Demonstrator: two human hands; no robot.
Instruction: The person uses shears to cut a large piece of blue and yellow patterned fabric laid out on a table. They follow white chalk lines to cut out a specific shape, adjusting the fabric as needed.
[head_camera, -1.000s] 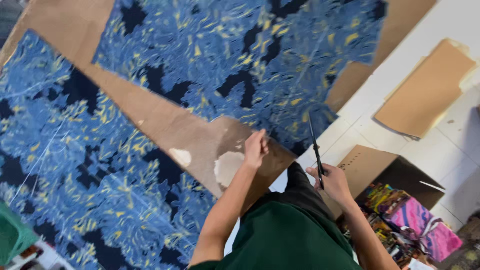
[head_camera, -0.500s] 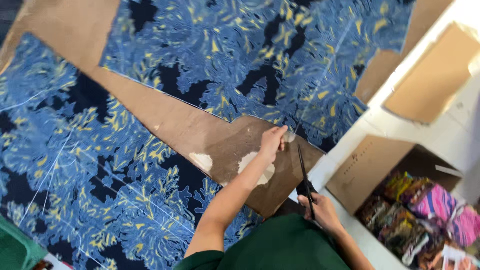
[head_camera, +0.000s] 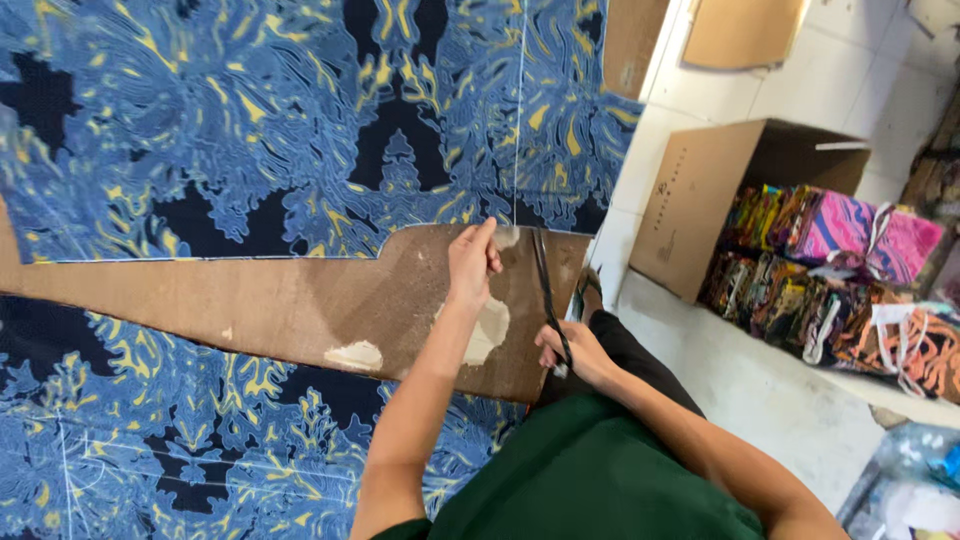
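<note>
Just right of the frame's centre, the right hand (head_camera: 578, 352) is closed around the handles of a pair of dark scissors (head_camera: 548, 296), whose long blades run up and slightly left from the hand towards the cut edge of the cloth. Whether the blades are parted or together cannot be told from this view. Left of the scissors, the left hand (head_camera: 472, 262) lies palm down with its fingers (head_camera: 484, 236) stretched up to the lower edge of the blue and yellow patterned fabric (head_camera: 300, 110), pressing there at the foot of a thin pale line drawn down the cloth; it grips nothing. Both hands rest over the bare brown board (head_camera: 250, 305), a worn surface with pale chipped patches, which runs as a band from the left edge of the frame to just past the scissors. The upper fabric fills the upper left and centre of the frame; a second piece of the same fabric (head_camera: 150, 440) covers the lower left, below the board. The person's green top (head_camera: 590, 480) fills the bottom centre. At the right, on the white tiled floor (head_camera: 760, 400), stands an open cardboard box (head_camera: 700, 190) on its side, packed with folded colourful cloths (head_camera: 840, 270). Flat brown cardboard sheets (head_camera: 740, 30) lie at the top right
</note>
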